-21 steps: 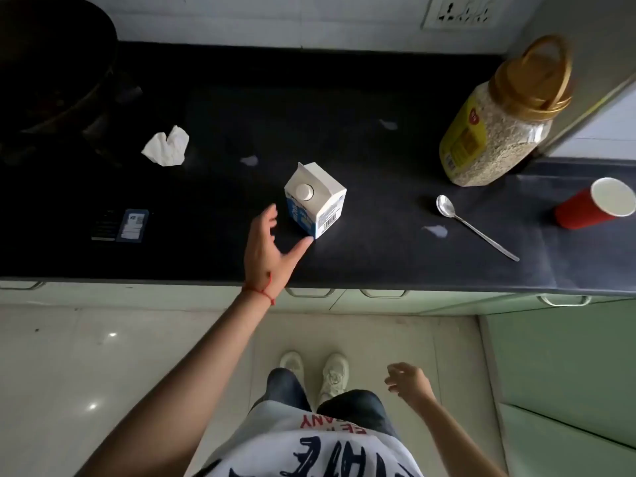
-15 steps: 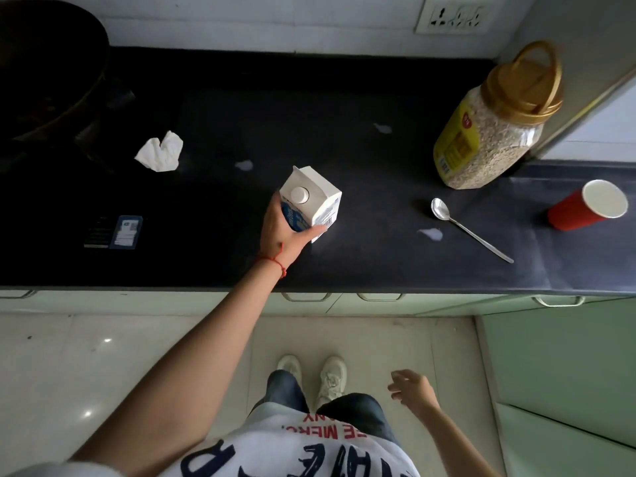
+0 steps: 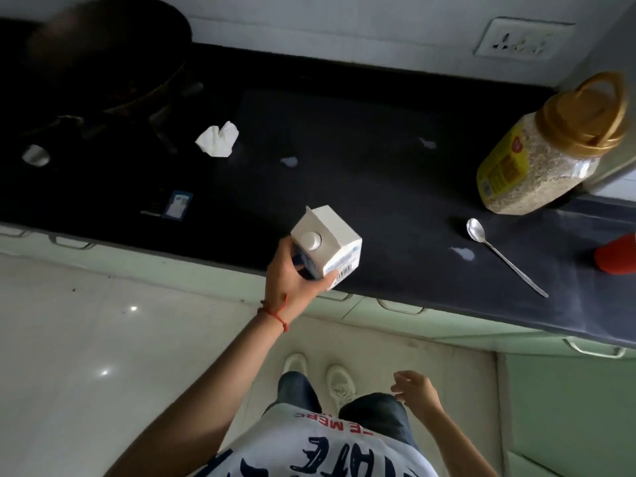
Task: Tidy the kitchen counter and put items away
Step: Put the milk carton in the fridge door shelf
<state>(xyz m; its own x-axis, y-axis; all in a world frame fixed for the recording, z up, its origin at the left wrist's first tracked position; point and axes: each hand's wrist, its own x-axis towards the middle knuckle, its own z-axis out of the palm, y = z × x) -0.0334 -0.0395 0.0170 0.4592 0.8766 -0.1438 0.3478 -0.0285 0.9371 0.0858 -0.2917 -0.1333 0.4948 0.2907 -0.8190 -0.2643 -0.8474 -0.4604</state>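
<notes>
Grip: your left hand (image 3: 287,282) clasps the carton (image 3: 327,246), thumb on the barcode side, fingers wrapped round the blue side; carton tilted, over the front edge of the counter (image 3: 378,187). Whether it touches the counter cannot be told.
Right hand (image 3: 414,390): low by your hip, fingers loosely curled, holding nothing.
Tissue (image 3: 218,141): crumpled, on the counter, left of centre, near the dark pan (image 3: 103,60).
Spoon (image 3: 502,259): flat on the counter, right of the carton, bowl toward the jar (image 3: 550,146).
Jar: gold lid, yellow label, standing at the right rear.
Red cup (image 3: 617,254): at the right frame edge, partly cut off.
White spills (image 3: 463,253): several small patches on the counter.
</notes>
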